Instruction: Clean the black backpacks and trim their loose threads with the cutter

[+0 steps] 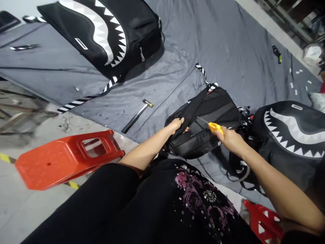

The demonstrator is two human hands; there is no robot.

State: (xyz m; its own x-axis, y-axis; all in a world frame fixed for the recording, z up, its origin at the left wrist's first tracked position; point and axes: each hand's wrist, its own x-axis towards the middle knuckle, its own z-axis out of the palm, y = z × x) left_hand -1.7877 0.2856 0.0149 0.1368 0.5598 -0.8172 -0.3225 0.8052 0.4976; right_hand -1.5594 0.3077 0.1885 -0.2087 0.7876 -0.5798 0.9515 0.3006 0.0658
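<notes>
A black backpack [205, 122] lies in front of me with its mesh-padded back side up. My left hand [176, 126] is closed on its black shoulder strap [194, 108], thumb on top and fingertips showing beneath. In my right hand [230, 137] is a yellow-handled tool [215, 127]; a thin, blurred pale shaft points from it toward the mesh. Whether its tip touches the fabric, I cannot tell. A black-and-white striped strap [201, 70] trails from the bag's far end.
Grey cloth [177, 40] covers the work surface. A hammer [137, 116] lies left of the bag. Black backpacks with shark-mouth prints stand at upper left [142, 37] and right [281, 135]. A red plastic stool [50, 159] is at left, another red piece [265, 220] at lower right.
</notes>
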